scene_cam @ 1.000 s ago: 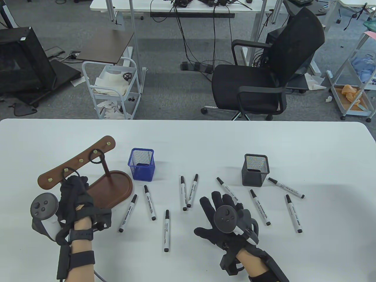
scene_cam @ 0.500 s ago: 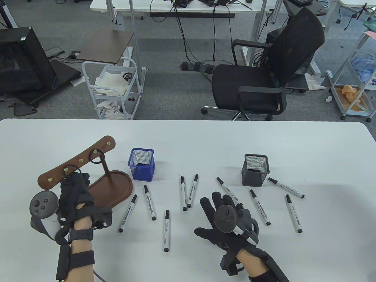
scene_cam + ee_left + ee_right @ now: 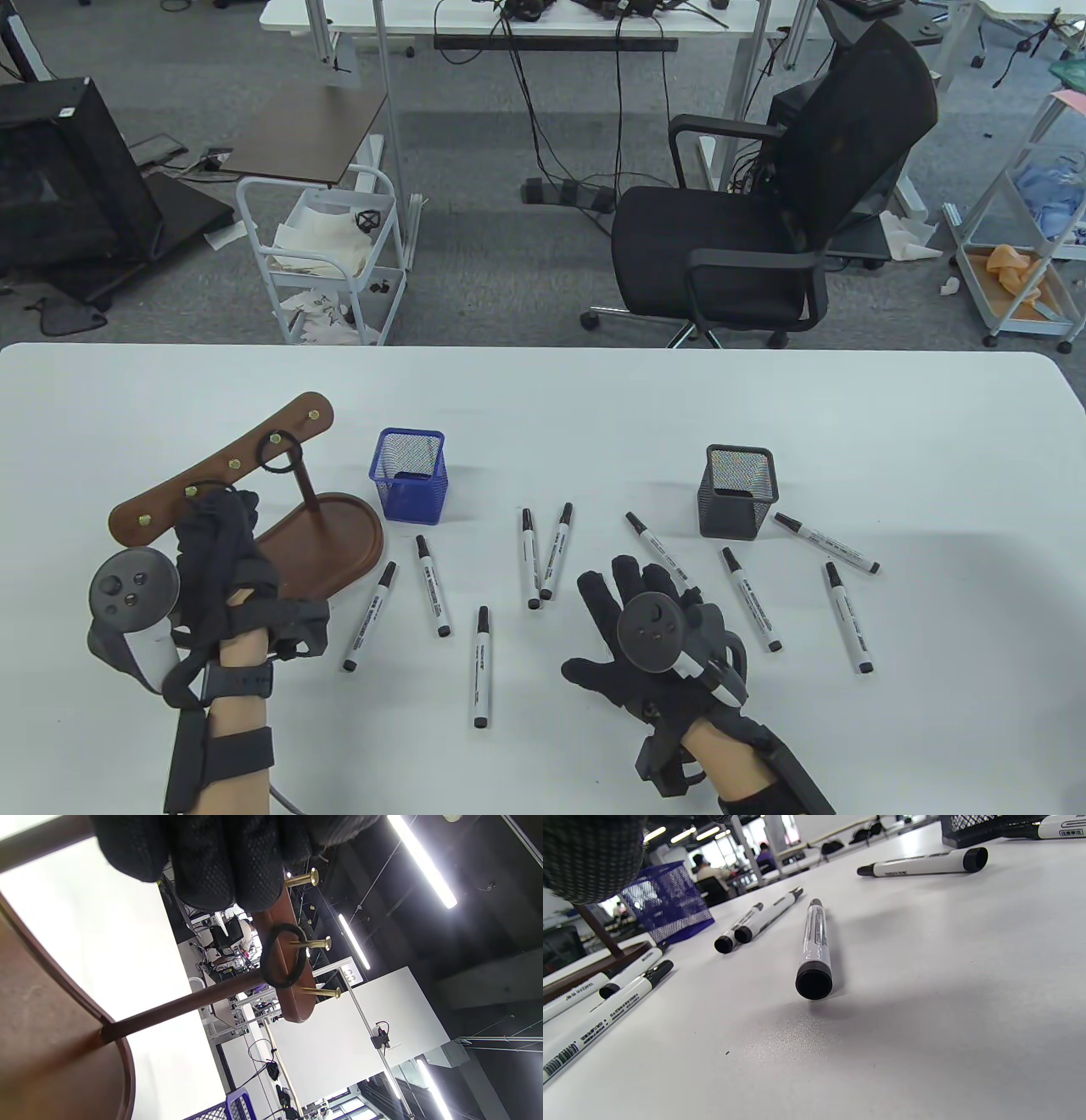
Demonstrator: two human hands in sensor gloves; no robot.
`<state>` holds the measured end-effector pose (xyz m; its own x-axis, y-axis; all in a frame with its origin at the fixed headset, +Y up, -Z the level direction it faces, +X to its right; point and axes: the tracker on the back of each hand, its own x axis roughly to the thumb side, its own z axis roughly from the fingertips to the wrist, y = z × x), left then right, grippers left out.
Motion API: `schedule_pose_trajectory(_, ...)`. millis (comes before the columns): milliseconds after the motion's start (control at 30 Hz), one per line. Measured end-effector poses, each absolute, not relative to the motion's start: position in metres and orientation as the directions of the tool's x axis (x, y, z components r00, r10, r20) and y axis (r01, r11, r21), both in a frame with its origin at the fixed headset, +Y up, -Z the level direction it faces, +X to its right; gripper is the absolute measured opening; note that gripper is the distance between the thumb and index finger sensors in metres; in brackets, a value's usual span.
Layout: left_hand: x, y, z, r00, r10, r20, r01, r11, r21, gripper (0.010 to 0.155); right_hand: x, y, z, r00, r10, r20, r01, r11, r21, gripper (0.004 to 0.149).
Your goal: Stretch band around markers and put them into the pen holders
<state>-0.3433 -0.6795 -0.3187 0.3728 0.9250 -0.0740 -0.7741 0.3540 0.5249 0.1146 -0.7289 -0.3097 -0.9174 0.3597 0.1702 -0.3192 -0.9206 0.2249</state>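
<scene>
left hand (image 3: 216, 543) at wooden rack (image 3: 221, 467), fingers bunched at near band (image 3: 206, 491), grasp unclear | slide band straight off its peg | right hand (image 3: 653, 632) flat, released, on tabletop (image 3: 543, 390) among markers (image 3: 482, 666) | holders (image 3: 408, 474) far side

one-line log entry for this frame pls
left hand: at band on wooden rack, grip hidden | right hand: flat on table | markers: loose | holders: empty
</scene>
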Motion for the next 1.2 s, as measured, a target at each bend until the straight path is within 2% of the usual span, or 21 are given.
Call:
schedule_pose_trajectory(267, -0.340, -0.675, -0.318, 0.429, 0.901, -0.063, -0.748, 0.394, 0.534, 0.044, 0.115, -0.729, -0.310, -0.917, 0.360, 0.170, -0.319, -0.920, 0.227, 0.091)
schedule_pose_trajectory(433, -0.332, -0.673, -0.319, 0.439, 0.897, -0.053, -0.763, 0.404, 0.504, 0.045, 0.114, -0.729, -0.310, -0.917, 0.359, 0.171, -0.318, -0.920, 0.228, 0.091)
schedule_pose_trajectory(600, -0.316, -0.673, -0.322, 0.515, 0.856, -0.048, -0.752, 0.478, 0.455, 0.045, 0.115, -0.728, -0.310, -0.918, 0.358, 0.169, -0.318, -0.921, 0.224, 0.091)
schedule_pose_trajectory(867, -0.274, -0.673, -0.325, 0.596, 0.803, 0.013, -0.757, 0.557, 0.341, 0.045, 0.115, -0.728, -0.310, -0.918, 0.359, 0.169, -0.319, -0.921, 0.223, 0.091)
schedule_pose_trajectory(1000, -0.245, -0.674, -0.325, 0.703, 0.708, 0.063, -0.691, 0.661, 0.293, 0.045, 0.115, -0.728, -0.310, -0.917, 0.360, 0.169, -0.321, -0.921, 0.221, 0.091)
schedule_pose_trajectory(1200, -0.204, -0.678, -0.322, 0.751, 0.644, 0.147, -0.660, 0.726, 0.193, 0.044, 0.116, -0.726, -0.310, -0.917, 0.363, 0.168, -0.327, -0.922, 0.207, 0.090)
